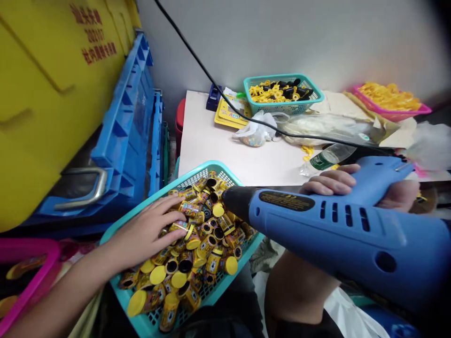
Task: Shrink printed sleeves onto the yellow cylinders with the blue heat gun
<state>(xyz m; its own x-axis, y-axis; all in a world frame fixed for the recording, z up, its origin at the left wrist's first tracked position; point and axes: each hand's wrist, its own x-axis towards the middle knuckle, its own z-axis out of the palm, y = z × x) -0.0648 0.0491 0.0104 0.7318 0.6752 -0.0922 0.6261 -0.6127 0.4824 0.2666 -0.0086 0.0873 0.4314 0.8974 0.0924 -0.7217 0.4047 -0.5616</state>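
A teal plastic basket [215,166] is heaped with small printed containers [206,246], some with yellow caps, others showing dark open ends. My left hand [157,225] lies on the heap at the basket's left side, fingers spread among the containers. One yellow-capped container [181,228] sits between its thumb and forefinger; I cannot see a firm grip. My right hand [331,182] is wrapped round the handle of a blue heat gun [292,225]. The gun's black nozzle [236,202] points left, over the right part of the heap.
Blue crates [120,122] and a yellow panel [42,94] stand at left, above a pink basket [31,244]. Across the white table [207,159] sit another teal basket [283,109], a pink tray [398,112], bags and a plastic bottle [327,158]. A black cord [211,80] hangs across.
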